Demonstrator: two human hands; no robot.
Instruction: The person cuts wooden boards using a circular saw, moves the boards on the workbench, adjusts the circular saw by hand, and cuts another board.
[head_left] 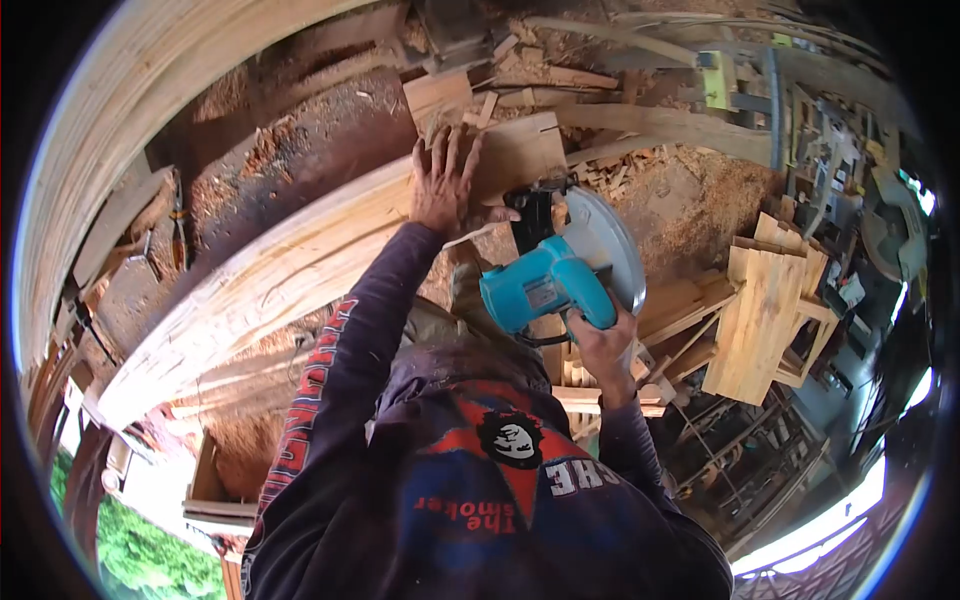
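Note:
My right hand is wrapped around the rear handle of a teal circular saw. The saw's grey blade guard faces right, and its dark front part sits close to the end of a long, thick wooden plank. On top of that plank, near this end, my left hand lies with its fingers spread. Its thumb points toward the saw and reaches the dark front part; whether it touches is unclear. The blade itself is hidden by the guard.
Stacked cut boards stand at the right. Sawdust and shavings cover the ground beyond the saw. Pliers lie at the left. A large timber curves along the upper left, and a wooden box is at the lower left.

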